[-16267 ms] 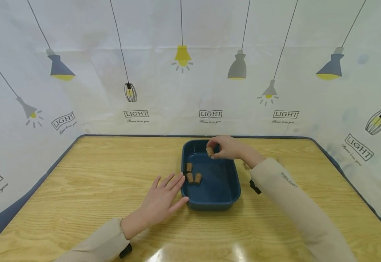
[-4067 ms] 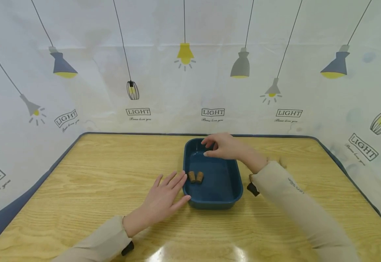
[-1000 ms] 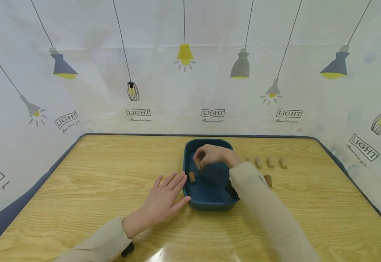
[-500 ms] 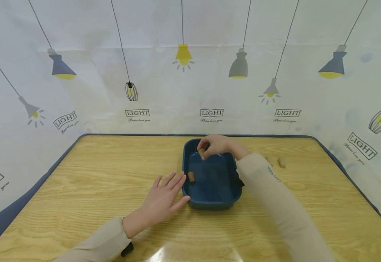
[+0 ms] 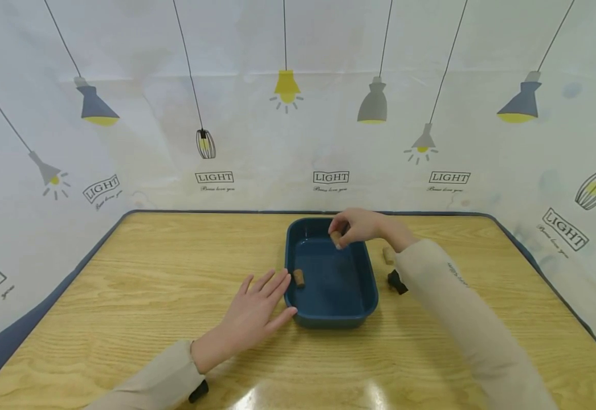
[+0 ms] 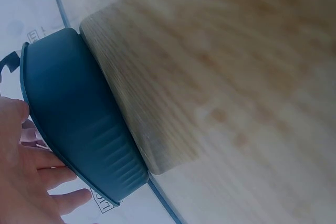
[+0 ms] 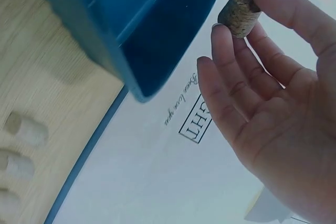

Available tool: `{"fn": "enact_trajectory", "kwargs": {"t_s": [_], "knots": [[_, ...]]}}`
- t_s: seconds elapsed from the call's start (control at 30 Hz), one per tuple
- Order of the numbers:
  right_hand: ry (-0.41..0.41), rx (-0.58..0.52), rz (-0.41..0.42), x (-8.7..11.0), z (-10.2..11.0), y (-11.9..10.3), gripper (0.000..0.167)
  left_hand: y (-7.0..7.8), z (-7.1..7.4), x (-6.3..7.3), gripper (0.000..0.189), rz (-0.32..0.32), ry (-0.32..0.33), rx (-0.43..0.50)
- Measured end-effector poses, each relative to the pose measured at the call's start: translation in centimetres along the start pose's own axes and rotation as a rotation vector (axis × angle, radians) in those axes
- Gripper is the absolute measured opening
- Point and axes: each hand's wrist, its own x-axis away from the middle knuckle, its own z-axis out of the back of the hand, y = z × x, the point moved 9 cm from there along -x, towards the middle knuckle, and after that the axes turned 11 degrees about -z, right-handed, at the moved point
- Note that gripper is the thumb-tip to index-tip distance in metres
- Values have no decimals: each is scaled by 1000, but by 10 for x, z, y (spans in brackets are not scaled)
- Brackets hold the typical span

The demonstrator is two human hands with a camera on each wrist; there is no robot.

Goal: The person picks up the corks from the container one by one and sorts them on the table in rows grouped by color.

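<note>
Between thumb and fingertips my right hand [image 5: 358, 226] pinches a cork stopper [image 7: 240, 12], held above the far right part of a blue rectangular basin [image 5: 331, 323]. One more cork stopper [image 5: 299, 278] lies inside the basin by its left wall. My left hand [image 5: 249, 315] has its fingers spread, the fingertips and thumb touching the basin's left rim; the left wrist view shows this hand [image 6: 31, 169] along the rim. On the table right of the basin sits a cork stopper [image 5: 388, 255], partly next to my right sleeve. The right wrist view shows several stoppers [image 7: 27, 129] there in a row.
A wooden table [image 5: 164, 273] carries the basin and has a dark blue edge at the back. Behind it stands a wall covering [image 5: 257, 142] printed with lamps. Black straps [image 5: 396, 282] show at both wrists. My right sleeve hides part of the table.
My right hand, low in the basin one second ago, has lifted out a stopper and moved right and up with it. The left hand stays in place.
</note>
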Motion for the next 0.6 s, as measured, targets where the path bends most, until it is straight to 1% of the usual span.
{"fn": "enact_trajectory", "kwargs": {"t_s": [0.3,0.6], "knots": [[-7,-28,29,21,4,20,33,0,-1,0,62,1,4,2],[-4,-48,20,46,9,38,32,0,0,0,61,0,10,13]]}}
